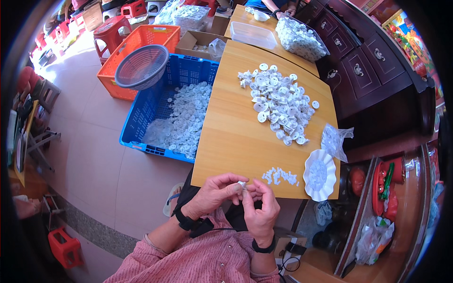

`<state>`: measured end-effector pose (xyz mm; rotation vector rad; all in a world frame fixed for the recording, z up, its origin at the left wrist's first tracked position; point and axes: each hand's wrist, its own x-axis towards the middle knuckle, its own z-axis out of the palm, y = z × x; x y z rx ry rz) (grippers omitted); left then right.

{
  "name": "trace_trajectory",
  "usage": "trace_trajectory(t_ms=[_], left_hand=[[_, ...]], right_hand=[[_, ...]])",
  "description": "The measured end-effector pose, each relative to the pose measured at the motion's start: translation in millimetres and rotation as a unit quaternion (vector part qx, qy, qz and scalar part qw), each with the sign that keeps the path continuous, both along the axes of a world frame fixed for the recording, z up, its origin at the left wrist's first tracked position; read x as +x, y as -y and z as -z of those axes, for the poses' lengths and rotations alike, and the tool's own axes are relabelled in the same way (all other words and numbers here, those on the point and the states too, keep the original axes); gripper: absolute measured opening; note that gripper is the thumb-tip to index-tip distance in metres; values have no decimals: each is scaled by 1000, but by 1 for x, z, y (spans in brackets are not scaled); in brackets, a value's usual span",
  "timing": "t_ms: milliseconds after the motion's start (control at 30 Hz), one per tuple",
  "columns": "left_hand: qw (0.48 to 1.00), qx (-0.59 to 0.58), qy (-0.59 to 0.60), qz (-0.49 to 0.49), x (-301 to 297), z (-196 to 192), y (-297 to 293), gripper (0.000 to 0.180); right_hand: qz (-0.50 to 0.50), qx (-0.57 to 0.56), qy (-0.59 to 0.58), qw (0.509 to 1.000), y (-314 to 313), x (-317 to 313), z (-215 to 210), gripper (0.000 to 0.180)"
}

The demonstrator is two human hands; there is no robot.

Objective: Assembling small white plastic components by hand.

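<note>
Looks like a home doubling as a workshop, given the dark drawer cabinet (349, 90) at upper right, red stool (111, 27) at upper left and heaped white parts (283, 104) at upper centre.

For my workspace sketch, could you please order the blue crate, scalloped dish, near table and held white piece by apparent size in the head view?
Near table
Blue crate
Scalloped dish
Held white piece

White piece (242, 184) partly behind hands (218, 191)
</note>
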<state>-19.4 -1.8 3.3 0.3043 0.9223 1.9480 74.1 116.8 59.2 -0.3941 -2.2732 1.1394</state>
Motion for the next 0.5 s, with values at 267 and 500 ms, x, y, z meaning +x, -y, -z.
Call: trace_trajectory(t_ms=[267,500], left_hand=[[997,57,47,-10,0,1,-2,31],[999,31,35,-2,-1,4,-2,31]], right_hand=[[-17,25,11,999,-3,0,-4,9],[-29,53,33,998,-4,-3,2,9]])
